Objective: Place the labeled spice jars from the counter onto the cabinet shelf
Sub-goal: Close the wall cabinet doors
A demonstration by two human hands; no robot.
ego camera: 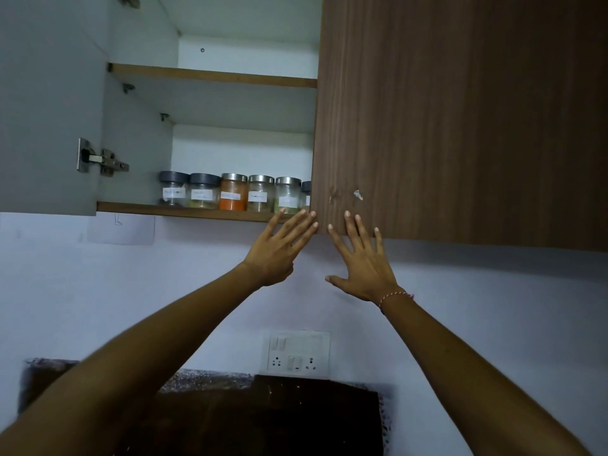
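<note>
Several labeled spice jars stand in a row on the bottom cabinet shelf (184, 212): two grey-lidded jars (173, 192) at the left, an orange-filled jar (233, 192) and two more steel-lidded jars (288, 195) to its right. One more jar (306, 194) is half hidden behind the brown cabinet door (460, 120). My left hand (279, 250) is raised with fingers spread, its fingertips at the door's lower left corner, just under the shelf edge. My right hand (362, 258) lies flat and open against the door's lower edge. Neither hand holds anything.
The left cabinet door (46, 103) is swung open, its hinge (102, 161) showing. An upper shelf (214, 75) runs above. A switch and socket panel (297, 353) is on the white wall below. A dark counter (269, 419) lies at the bottom.
</note>
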